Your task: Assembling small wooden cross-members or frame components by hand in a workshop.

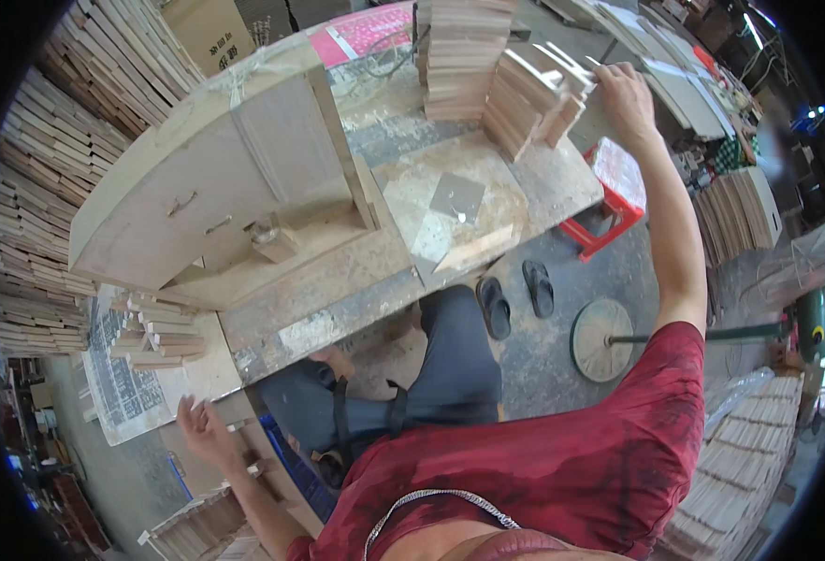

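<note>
At the far right of the bench, my right hand (626, 98) is at the edge of a stack of wooden pieces (517, 107). Its fingers are curled in and seem to grip a pale wooden piece (591, 61), of which only a small tip shows. My left hand (209, 432) hangs at the near left with fingers apart and nothing visible in it. Closest to it is a pile of short wooden sticks (155, 335) on a board. Between my hands stands a curved wooden machine housing (197, 201) with a small wooden block (272, 237) in its opening.
A tall stack of boards (466, 56) rises at the back of the bench (324, 309). Beyond its right end is a red stool (609, 206). Black slippers (494, 309) and a round stand base (602, 338) are on the floor. Stacked wooden strips (34, 187) line the left side.
</note>
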`<action>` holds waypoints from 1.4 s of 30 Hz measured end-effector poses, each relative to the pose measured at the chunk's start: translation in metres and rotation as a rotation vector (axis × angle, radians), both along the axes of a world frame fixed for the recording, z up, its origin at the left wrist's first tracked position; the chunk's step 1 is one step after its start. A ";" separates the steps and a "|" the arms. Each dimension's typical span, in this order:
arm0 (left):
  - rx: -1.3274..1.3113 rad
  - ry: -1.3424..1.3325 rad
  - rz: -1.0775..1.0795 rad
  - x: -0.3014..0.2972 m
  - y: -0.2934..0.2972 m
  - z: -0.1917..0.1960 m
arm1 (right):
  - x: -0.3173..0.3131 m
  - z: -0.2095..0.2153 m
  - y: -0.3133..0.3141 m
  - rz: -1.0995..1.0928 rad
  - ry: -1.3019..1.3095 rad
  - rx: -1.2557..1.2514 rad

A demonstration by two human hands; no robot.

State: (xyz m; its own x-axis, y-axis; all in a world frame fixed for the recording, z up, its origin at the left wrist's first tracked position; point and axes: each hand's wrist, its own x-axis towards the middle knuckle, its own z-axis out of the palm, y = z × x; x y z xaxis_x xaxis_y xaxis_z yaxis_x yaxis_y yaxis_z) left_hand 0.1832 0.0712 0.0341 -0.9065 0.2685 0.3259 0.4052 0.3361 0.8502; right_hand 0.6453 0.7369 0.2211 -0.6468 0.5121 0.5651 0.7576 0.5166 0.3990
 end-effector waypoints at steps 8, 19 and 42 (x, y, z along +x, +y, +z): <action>-0.059 0.499 -0.897 0.125 0.191 0.124 | -0.043 -0.030 -0.241 0.411 -0.034 -0.593; -0.262 -0.187 -0.740 0.103 0.118 0.053 | -0.100 -0.157 -0.263 0.409 0.601 -0.774; -0.064 -0.475 -0.733 0.096 0.136 0.037 | -0.107 -0.272 -0.192 0.273 0.286 -0.709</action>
